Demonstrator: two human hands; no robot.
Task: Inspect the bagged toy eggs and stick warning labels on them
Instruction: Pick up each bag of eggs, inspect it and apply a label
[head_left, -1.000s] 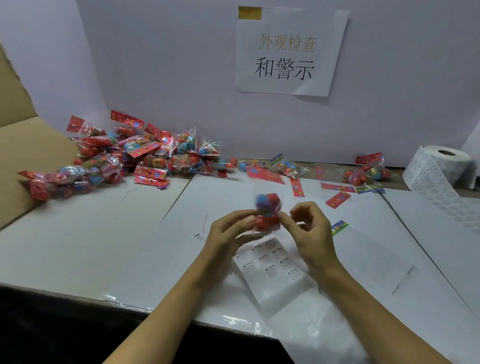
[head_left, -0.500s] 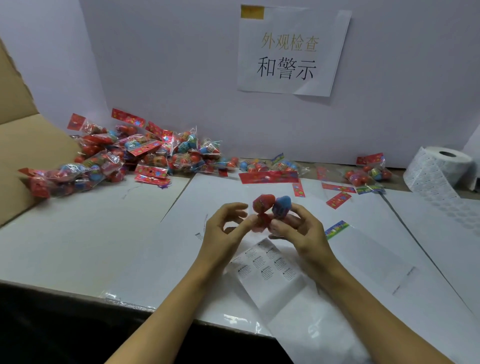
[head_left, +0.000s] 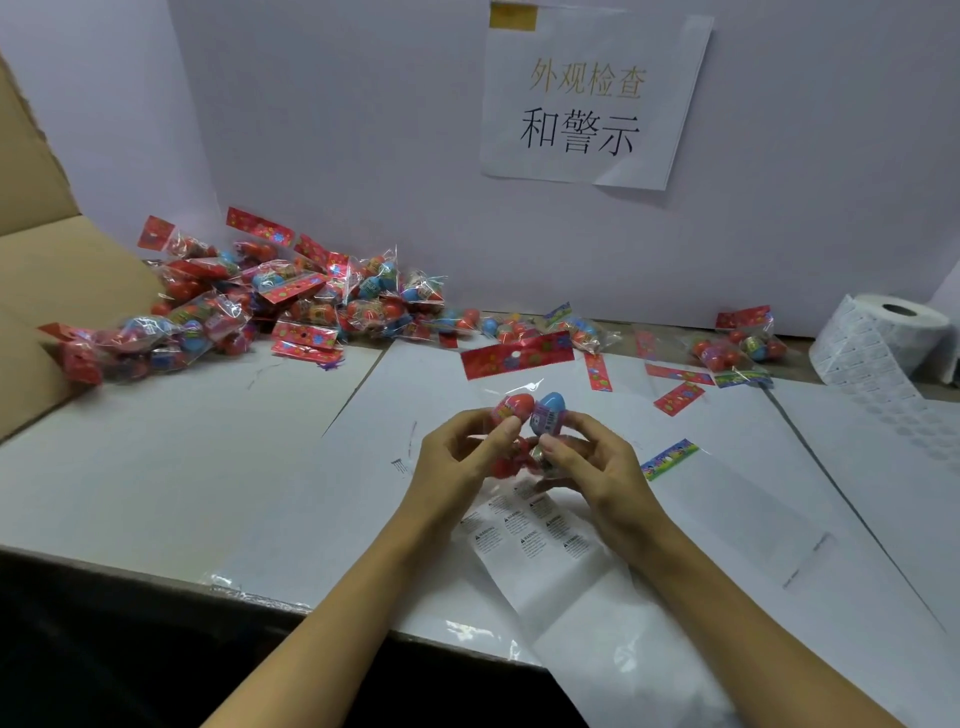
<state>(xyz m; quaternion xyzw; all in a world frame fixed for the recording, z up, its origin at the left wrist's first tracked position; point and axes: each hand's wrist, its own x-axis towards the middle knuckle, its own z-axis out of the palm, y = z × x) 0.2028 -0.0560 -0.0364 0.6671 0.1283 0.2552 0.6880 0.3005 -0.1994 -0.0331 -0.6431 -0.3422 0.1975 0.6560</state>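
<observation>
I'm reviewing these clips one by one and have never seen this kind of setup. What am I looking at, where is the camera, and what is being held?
There is no machine here: a person works with two bare hands. The single picture comes from a wide-angle camera worn on the person's head, looking forward and down.

The left hand and right hand together grip one clear bag of toy eggs above the table; a red and a blue egg show at the top, under its red header card.

Below the hands lies a sheet of warning labels. A pile of bagged eggs sits at the back left, a few more bags at the back right, and a roll of labels at the far right. A paper sign hangs on the wall.
</observation>
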